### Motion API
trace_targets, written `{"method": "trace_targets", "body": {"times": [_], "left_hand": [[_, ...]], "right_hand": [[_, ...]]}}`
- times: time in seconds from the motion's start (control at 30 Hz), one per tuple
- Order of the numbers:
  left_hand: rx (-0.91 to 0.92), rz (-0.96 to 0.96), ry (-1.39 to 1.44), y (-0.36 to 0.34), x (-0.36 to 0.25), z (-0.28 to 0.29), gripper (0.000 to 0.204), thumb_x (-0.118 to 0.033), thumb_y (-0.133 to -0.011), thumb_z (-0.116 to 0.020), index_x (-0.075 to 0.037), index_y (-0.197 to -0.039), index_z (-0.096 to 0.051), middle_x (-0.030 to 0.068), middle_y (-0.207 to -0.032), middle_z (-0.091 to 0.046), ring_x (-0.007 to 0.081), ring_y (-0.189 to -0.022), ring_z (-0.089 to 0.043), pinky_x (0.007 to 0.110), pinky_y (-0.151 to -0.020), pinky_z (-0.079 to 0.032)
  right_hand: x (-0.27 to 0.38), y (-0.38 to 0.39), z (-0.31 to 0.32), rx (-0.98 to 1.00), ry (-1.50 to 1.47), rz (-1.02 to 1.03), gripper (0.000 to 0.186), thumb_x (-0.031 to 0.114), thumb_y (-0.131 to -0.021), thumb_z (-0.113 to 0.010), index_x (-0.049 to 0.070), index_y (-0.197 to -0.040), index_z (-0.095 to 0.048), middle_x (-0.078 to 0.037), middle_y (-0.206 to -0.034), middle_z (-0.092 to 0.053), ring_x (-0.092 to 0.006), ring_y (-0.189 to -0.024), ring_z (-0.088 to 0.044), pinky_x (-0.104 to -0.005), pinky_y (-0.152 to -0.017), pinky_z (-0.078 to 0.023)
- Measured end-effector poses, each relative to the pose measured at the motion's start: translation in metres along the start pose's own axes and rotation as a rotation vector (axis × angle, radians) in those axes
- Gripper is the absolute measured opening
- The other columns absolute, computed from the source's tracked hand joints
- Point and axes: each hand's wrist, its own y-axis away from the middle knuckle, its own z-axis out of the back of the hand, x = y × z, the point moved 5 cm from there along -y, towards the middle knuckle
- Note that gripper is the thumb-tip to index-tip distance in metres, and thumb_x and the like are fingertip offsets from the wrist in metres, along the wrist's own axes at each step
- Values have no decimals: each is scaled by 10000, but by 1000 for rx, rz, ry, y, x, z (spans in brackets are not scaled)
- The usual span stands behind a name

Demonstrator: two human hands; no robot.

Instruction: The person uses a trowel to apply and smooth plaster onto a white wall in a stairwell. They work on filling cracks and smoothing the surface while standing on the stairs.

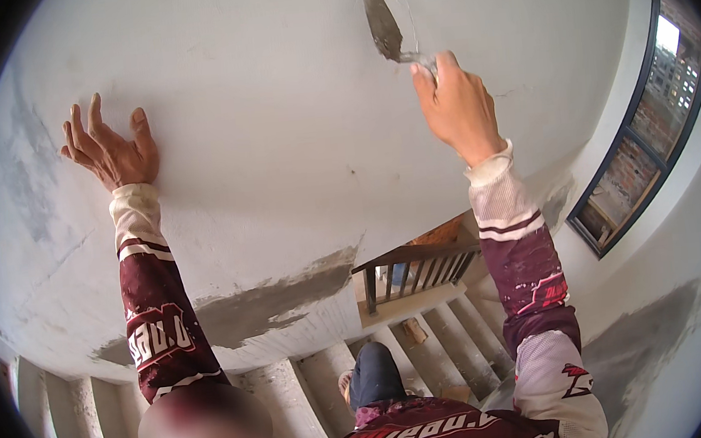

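One trowel (382, 21) clamped in my right hand (459, 111) | left hand (120, 153) splayed by wall (273, 100) | I'd stroke it lightly, near-flat

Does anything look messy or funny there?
Yes: a ragged dark grey patch low on the wall looks odd against the paler surface. Also, a brownish chunk lies on the stairs, where feet go.
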Motion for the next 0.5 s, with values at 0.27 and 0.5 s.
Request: {"method": "trace_targets", "body": {"times": [0.27,0.5], "left_hand": [[-16,-2,0,-1,-3,1,627,-495,-955,-563,-160,-1464,-416,135,-1552,-297,392,-1468,-208,660,-1181,-66],[-33,-24,17,-5,-7,3,646,-554,-962,-535,-142,-1449,-430,155,-1522,-325,399,-1436,-238,657,-1170,-88]], "right_hand": [[11,-18,10,33,53,-14,364,322,-1006,-535,-25,-902,-565,-207,-683,-674,-404,-650,-689,-480,-595,-545],[-8,-8,5,110,7,-108,379,331,-1004,-528,-38,-932,-580,-235,-743,-695,-424,-706,-707,-496,-656,-566]]}}
